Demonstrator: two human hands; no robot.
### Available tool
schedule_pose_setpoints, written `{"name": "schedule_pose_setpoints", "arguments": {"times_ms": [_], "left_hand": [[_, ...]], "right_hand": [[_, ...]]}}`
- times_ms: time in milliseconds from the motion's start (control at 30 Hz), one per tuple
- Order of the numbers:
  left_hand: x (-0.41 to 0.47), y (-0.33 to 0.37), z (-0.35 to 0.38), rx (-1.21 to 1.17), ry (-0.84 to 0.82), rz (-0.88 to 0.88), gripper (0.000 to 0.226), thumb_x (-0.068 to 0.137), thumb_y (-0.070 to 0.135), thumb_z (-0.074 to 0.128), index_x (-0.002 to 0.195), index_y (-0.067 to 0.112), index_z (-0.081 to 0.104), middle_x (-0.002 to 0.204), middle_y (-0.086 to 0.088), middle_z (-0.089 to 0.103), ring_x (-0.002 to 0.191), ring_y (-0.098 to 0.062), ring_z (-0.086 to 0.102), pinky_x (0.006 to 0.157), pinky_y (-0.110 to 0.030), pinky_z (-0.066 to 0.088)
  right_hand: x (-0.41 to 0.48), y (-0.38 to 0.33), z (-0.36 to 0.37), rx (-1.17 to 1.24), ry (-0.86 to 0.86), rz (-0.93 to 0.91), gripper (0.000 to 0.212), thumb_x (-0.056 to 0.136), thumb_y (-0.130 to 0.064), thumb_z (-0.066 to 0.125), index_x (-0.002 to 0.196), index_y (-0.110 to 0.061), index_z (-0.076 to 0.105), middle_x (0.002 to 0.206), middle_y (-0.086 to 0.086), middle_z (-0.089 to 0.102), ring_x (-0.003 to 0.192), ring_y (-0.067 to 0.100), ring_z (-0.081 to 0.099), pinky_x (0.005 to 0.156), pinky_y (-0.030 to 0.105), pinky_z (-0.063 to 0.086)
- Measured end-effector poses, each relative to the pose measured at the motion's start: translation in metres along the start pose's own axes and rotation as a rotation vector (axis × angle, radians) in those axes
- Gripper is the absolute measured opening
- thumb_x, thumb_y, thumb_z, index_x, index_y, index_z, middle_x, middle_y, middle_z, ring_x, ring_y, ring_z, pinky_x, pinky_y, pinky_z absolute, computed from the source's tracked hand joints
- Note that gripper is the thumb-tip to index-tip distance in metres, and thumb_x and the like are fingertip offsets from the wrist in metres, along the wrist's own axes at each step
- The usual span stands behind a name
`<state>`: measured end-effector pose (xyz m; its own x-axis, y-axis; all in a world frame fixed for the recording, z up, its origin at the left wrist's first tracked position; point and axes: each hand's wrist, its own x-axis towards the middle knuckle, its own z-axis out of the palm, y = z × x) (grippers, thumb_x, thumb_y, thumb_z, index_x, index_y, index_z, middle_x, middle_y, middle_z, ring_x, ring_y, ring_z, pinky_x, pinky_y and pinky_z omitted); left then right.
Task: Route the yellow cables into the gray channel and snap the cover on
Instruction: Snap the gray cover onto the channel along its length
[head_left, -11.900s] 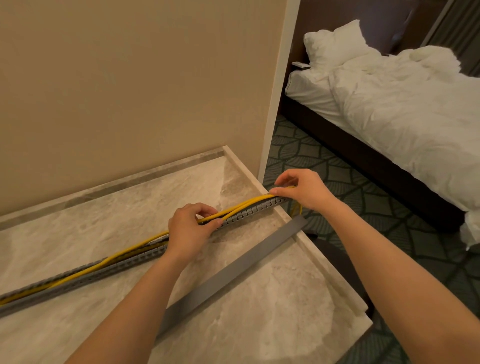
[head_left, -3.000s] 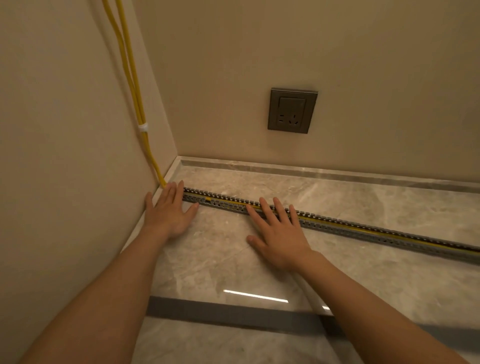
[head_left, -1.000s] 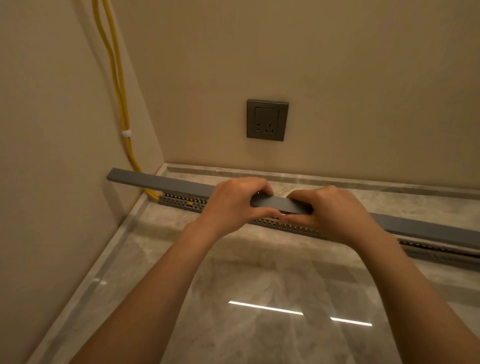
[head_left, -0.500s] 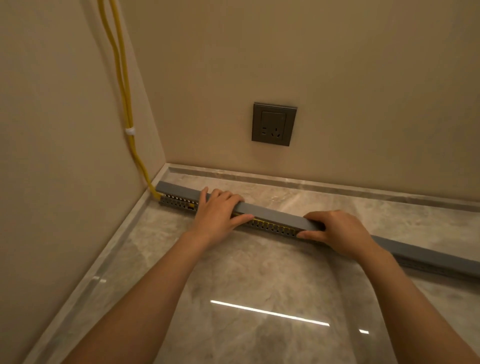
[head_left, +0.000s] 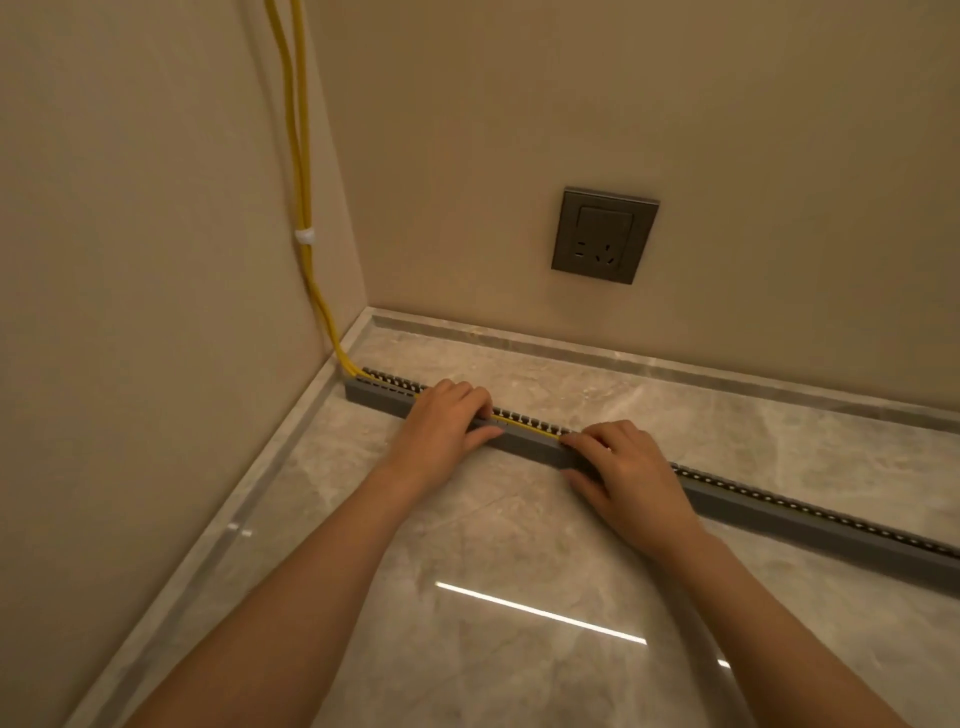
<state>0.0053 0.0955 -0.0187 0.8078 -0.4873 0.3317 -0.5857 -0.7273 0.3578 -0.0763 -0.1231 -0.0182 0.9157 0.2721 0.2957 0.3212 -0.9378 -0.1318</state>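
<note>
The left hand (head_left: 441, 431) and the right hand (head_left: 626, 475), a little apart at mid frame, each grip the gray cover (head_left: 530, 446), probably to press it down onto the channel (head_left: 392, 384). The yellow cables (head_left: 524, 425) lie inside, coming from the upper left. The channel teeth show, so the cover seems unsnapped. The socket (head_left: 602, 236) bears no readable writing.

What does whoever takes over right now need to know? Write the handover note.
Left hand: grips the cover near the corner end.
Right hand: pinches the cover further right.
Yellow cables: run down the left wall and lie inside the channel.
Done: cables routed; cover laid along the channel's near side.
Left: cover not seated. The channel's far slotted wall and a cable show above it. Press the cover down along the whole length until it snaps.
</note>
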Motion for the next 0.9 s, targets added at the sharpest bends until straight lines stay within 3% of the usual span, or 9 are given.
{"name": "schedule_pose_setpoints", "arguments": {"times_ms": [233,400,533,600,700,767,900], "left_hand": [[-0.012,-0.012,0.003,-0.027,0.130,-0.073,0.015,0.084,0.026,0.065,0.094,0.014,0.063,0.097,0.000,0.061,0.097,-0.020,0.050,0.086,-0.031,0.036],[-0.016,-0.037,-0.012,-0.129,0.224,-0.279,0.029,0.091,0.029,0.054,0.114,0.012,0.058,0.114,-0.003,0.058,0.111,-0.019,0.048,0.097,-0.032,0.037],[-0.013,-0.068,-0.027,-0.048,0.096,-0.403,0.047,0.096,0.036,0.044,0.133,0.008,0.045,0.144,-0.010,0.041,0.137,-0.025,0.028,0.113,-0.039,0.023],[-0.012,-0.082,-0.031,0.034,0.021,-0.428,0.051,0.097,0.039,0.038,0.137,0.008,0.040,0.149,-0.011,0.034,0.141,-0.023,0.020,0.115,-0.042,0.016],[-0.015,-0.091,-0.032,0.196,-0.032,-0.386,0.047,0.097,0.041,0.034,0.129,0.010,0.048,0.138,-0.009,0.048,0.136,-0.022,0.031,0.111,-0.045,0.020],[-0.018,-0.091,-0.034,0.275,0.001,-0.347,0.044,0.097,0.042,0.033,0.118,0.011,0.055,0.120,-0.008,0.059,0.120,-0.024,0.046,0.105,-0.044,0.027],[-0.026,-0.090,-0.038,0.222,0.077,-0.326,0.044,0.097,0.039,0.032,0.106,0.009,0.062,0.102,-0.008,0.064,0.099,-0.026,0.054,0.090,-0.039,0.040]], "right_hand": [[0.031,-0.039,0.013,-0.126,-0.020,-0.072,0.048,0.070,-0.011,0.077,0.116,-0.014,0.064,0.101,0.008,0.066,0.088,0.030,0.062,0.071,0.036,0.051],[0.052,-0.052,0.021,-0.191,-0.013,-0.106,0.040,0.072,-0.012,0.074,0.111,-0.013,0.064,0.100,0.007,0.066,0.087,0.029,0.061,0.072,0.036,0.050],[0.057,-0.060,0.025,-0.150,-0.027,-0.090,0.036,0.071,-0.011,0.075,0.105,-0.014,0.065,0.096,0.008,0.064,0.085,0.028,0.060,0.071,0.035,0.048],[0.058,-0.062,0.026,-0.132,-0.018,-0.064,0.025,0.071,-0.014,0.077,0.095,-0.012,0.068,0.093,0.008,0.064,0.083,0.028,0.060,0.069,0.034,0.049],[0.057,-0.061,0.026,-0.035,-0.032,-0.047,0.017,0.080,-0.016,0.071,0.095,-0.007,0.068,0.098,0.011,0.064,0.084,0.031,0.060,0.070,0.037,0.049],[0.058,-0.056,0.023,0.026,-0.091,-0.084,0.019,0.087,-0.018,0.063,0.103,-0.008,0.066,0.106,0.009,0.061,0.087,0.028,0.058,0.073,0.037,0.048],[0.066,-0.045,0.005,0.239,-0.232,-0.069,0.020,0.091,-0.024,0.057,0.108,-0.014,0.062,0.103,0.003,0.060,0.087,0.019,0.056,0.074,0.028,0.045]]}}
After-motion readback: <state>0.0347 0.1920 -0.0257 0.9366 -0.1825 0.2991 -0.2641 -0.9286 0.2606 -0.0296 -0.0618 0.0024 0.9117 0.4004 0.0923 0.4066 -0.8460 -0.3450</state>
